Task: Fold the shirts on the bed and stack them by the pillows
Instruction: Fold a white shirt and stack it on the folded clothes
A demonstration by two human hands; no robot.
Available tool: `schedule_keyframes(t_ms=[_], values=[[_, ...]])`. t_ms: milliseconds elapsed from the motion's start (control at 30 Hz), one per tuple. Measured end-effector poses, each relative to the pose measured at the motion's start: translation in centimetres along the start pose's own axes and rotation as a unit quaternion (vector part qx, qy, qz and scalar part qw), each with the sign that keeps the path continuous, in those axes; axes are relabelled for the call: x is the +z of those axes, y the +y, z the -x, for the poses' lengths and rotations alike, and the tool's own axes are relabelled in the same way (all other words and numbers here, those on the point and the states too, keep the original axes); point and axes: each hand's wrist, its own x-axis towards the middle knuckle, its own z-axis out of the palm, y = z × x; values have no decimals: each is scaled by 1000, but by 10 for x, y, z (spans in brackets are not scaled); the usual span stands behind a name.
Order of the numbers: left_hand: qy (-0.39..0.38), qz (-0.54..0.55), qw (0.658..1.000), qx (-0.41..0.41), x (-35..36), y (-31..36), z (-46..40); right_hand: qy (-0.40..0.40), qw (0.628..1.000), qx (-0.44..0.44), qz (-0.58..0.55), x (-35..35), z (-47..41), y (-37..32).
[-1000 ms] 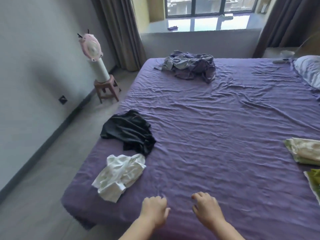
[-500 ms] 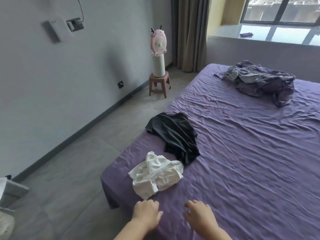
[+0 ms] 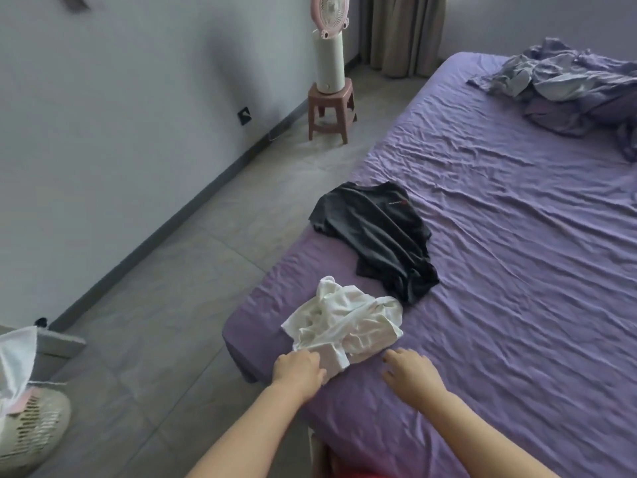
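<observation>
Left hand [image 3: 299, 369] fingers curled onto white shirt [image 3: 344, 324] hem; right hand [image 3: 410, 370] relaxed, empty, beside it. Shirts: two — white, black shirt [image 3: 379, 232] just beyond.

The purple-sheeted bed [image 3: 499, 270] carries a white shirt [image 3: 344, 322], dark shirt [image 3: 379, 232] and crumpled bedding [image 3: 568, 84].

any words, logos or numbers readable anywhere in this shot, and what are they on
No text can be read here.
Dark shirt: a small pale line of print with a red mark beside it on the chest, too small and blurred to read.
White shirt, purple sheet, pink fan on the stool: no lettering visible.
</observation>
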Motion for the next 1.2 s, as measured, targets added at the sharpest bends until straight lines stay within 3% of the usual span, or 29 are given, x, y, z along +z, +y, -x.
schedule_keyframes(t_ms=[433,567,667,767,833,1000,1067,1200], values=[[-75,237,966,-75,36,-75,-149,-46,997,26,-64,54,-126,-89],[-106,329,930,-123,35,-72,-169,-14,991,39,-130,63,-134,-91],[-122,463,869,-127,22,-66,-163,-2,984,52,-173,53,-129,-94],[-126,551,822,-68,-11,-51,-154,31,964,58,-258,25,-126,-99],[-139,577,805,-21,-44,-38,-146,83,932,87,-342,2,-122,-100],[-145,574,799,105,-120,-1,-119,231,839,144,-471,-63,-96,-82],[-123,527,828,148,-146,14,-107,262,821,151,-484,-93,-81,-70],[41,369,895,246,-192,46,-82,263,798,110,-531,-155,-39,-37]])
